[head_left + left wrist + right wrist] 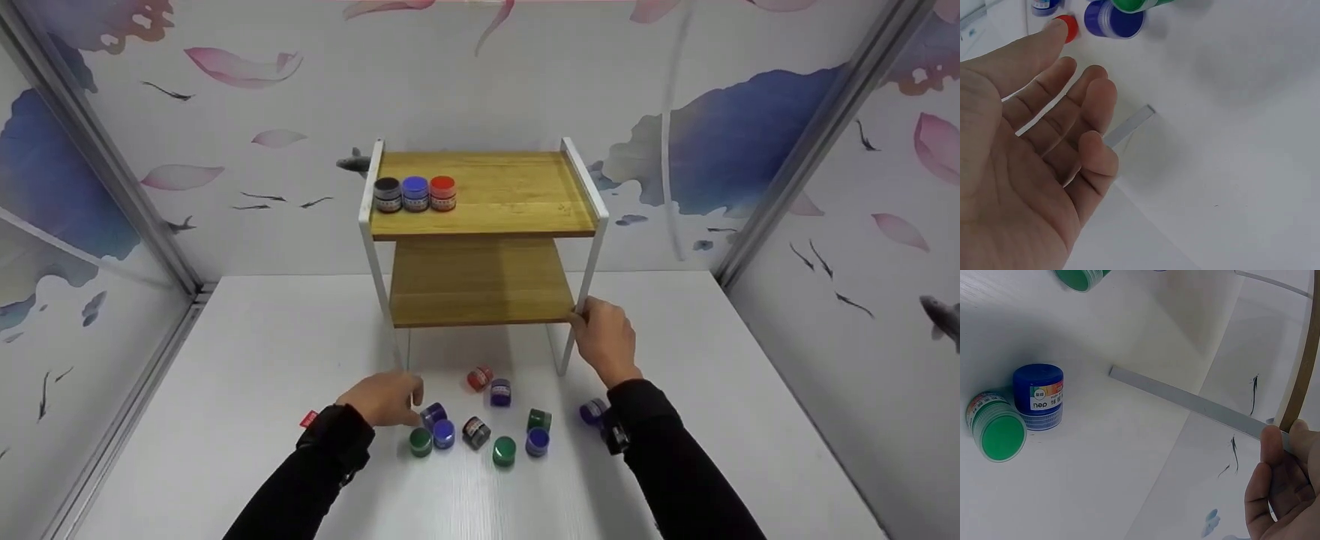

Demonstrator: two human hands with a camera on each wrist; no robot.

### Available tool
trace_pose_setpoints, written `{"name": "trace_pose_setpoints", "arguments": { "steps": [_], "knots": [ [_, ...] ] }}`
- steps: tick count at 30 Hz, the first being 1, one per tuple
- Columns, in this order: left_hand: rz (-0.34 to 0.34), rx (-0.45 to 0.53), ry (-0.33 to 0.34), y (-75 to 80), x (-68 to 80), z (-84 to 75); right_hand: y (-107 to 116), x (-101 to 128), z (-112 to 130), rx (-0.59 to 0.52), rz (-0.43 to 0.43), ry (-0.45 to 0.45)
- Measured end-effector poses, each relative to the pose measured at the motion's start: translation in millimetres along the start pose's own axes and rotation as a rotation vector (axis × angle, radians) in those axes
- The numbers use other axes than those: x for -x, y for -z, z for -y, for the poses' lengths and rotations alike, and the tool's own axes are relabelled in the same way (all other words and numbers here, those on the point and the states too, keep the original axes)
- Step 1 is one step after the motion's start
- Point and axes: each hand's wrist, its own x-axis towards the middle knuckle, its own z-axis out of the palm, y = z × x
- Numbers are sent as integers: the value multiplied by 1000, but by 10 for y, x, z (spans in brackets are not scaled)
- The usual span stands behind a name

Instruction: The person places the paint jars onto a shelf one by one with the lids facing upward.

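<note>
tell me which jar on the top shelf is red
The rightmost jar, with a red lid; the blue jar and black jar stand left of it.

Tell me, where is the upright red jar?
In the head view, the red jar stands on the upper shelf, left of centre, just right of the blue jar.

Left grip [1022,163]: bare hand, palm visible, fingers loosely curved. Past the thumb: one red lid [1073,29], partly hidden; one dark-blue jar [1117,21]; one green jar [1131,4] and one labelled blue jar [1044,5], cropped above. Behind the fingertips: one pale bar [1133,124]. White table [1230,163].
</note>
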Motion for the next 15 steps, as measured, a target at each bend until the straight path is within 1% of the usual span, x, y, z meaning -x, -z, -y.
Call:
{"name": "trace_pose_setpoints", "arguments": {
  "steps": [3, 7, 10, 12, 15],
  "knots": [
    [5, -17, 15, -110, -30, 2, 4, -3, -8, 4, 3, -7],
    [-3, -37, 19, -255, -70, 2, 8, -4, -14, 6, 7, -5],
    [-13, -50, 2, -355, -98, 11, 4, -5, -11, 1, 7, -8],
    [-20, -56, -12, -403, -107, 17, -2, -5, -5, -7, 6, -15],
    [-19, -49, -25, -424, -81, 25, -20, 0, 4, -14, 14, -21]
  ]
}}
